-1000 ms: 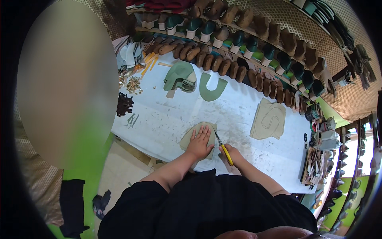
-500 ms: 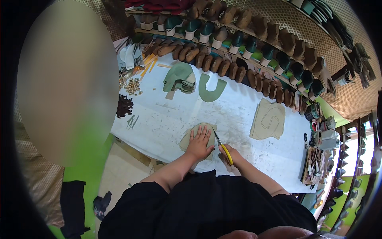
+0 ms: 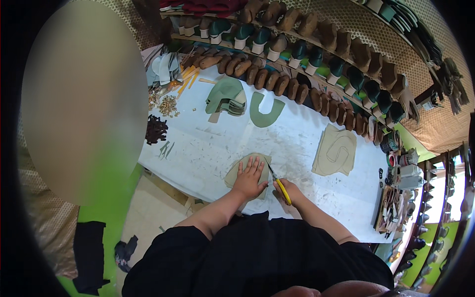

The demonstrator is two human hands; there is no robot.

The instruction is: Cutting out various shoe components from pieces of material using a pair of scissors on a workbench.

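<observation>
Left hand [image 3: 249, 182] lies spread on beige sheet [image 3: 232, 175]; right hand [image 3: 292, 192] grips yellow-handled scissors [image 3: 283, 191]; dark can [image 3: 390, 142] bears unreadable label.

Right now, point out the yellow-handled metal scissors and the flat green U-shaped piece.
Yellow-handled metal scissors [image 3: 282, 189]: head view, on the yellow handle.
Flat green U-shaped piece [image 3: 263, 120]: head view, on the closed curve of the U.

Beige sheet [image 3: 233, 174] partly hidden beneath left hand [image 3: 249, 180], blurred oval [image 3: 84, 104] leftward
</observation>
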